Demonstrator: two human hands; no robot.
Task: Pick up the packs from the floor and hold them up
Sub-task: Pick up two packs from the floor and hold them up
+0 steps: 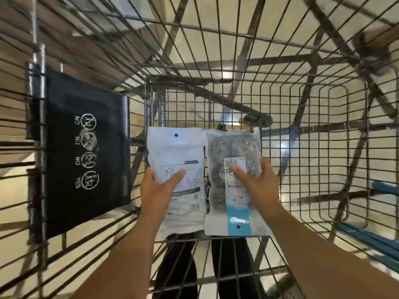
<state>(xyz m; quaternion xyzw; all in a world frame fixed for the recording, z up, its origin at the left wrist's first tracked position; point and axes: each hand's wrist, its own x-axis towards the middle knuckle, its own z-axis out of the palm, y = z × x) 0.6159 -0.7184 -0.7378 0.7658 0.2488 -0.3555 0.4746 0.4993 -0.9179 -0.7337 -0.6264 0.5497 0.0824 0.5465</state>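
Two flat packs are held side by side above a wire shopping cart. My left hand [158, 189] grips the white pack [176, 147] by its left edge, thumb across its printed label. My right hand [255, 184] grips the clear pack of steel scourers [234, 147], thumb on its white label, fingers curled round the right edge. That pack has a blue strip at its lower end. The packs touch along their inner edges.
The wire cart basket [302, 137] fills the view under and around the hands. A black child-seat flap [86, 152] with round warning icons hangs at the left. Blue poles [375, 240] lie at the lower right. Dark trouser legs [177, 272] show through the wires below.
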